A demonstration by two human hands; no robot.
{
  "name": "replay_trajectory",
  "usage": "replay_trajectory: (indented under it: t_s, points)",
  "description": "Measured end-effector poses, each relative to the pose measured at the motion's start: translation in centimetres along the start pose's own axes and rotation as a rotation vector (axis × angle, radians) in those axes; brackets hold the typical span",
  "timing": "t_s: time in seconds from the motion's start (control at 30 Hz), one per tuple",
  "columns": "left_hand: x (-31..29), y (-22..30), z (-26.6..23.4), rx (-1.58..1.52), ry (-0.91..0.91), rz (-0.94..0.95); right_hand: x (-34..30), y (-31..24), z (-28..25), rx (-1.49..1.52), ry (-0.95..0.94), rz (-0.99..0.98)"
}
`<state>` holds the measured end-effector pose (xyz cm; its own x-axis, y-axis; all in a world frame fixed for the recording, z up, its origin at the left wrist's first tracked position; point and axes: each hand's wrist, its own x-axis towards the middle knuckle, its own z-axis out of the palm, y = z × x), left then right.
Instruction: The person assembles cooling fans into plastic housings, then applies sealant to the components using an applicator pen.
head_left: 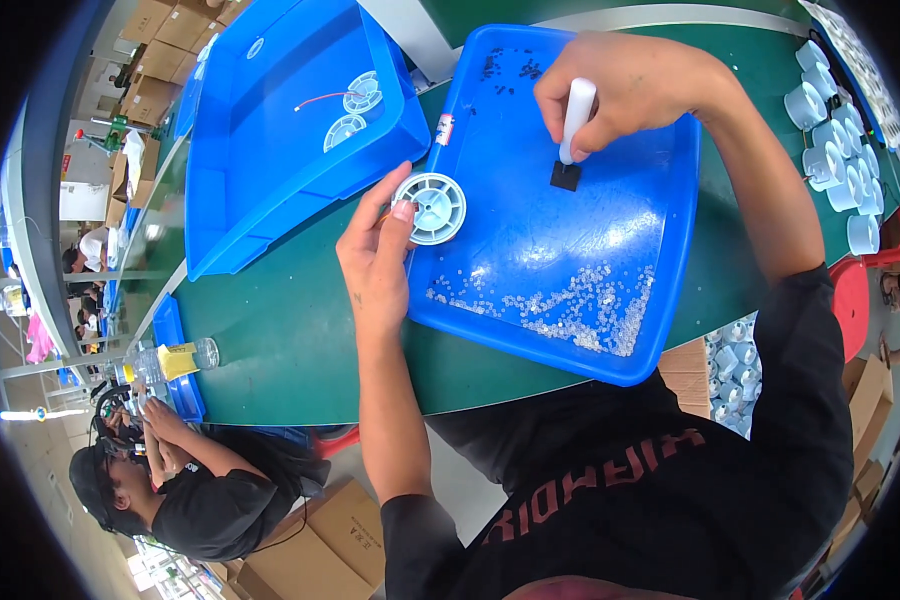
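The left hand (378, 240), at the centre-left of the frame, has its grip closed on a pale white, round, spoked plastic disc (438, 207), held at its left edge between thumb and fingers. The disc is positioned over the left rim of a shallow blue rectangular plastic tray (540, 240).

The right hand (635, 85), at the upper centre-right, has its grip closed on a white cylindrical pen-like tool (577, 115). The tool is tilted slightly, with its lower end at a small black square pad (566, 177) on the tray floor; contact with the pad cannot be confirmed.

Small clear pieces (590, 312) are scattered along the lower part of the tray; small black pieces (505, 66) lie at its upper left. The tray rests on a green flat-topped bench (300, 330). A deep blue plastic bin (300, 205), upper left, contains further white spoked discs (345, 131) and a thin red wire (320, 99). White plastic cups (825, 165) are grouped at the upper right. A seated co-worker in black clothing (215, 510) occupies the lower left.
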<state>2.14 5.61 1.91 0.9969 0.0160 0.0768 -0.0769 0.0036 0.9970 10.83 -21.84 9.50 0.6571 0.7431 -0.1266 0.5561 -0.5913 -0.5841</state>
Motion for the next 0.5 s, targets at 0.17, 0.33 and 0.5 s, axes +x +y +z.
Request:
replay_trajectory:
  t_s: [0.17, 0.33, 0.5]
  points:
    - [0.0, 0.1, 0.1, -0.034, 0.022, 0.002, -0.1, 0.4, 0.8, -0.04, 0.03, -0.013]
    - [-0.2, 0.5, -0.1, -0.233, 0.048, 0.109, -0.2, -0.9, 0.2, 0.115, -0.07, 0.065]
    - [-0.3, 0.7, 0.6, -0.211, 0.155, 0.144, 0.9, -2.3, 2.5, 0.139, 0.516, -0.553]
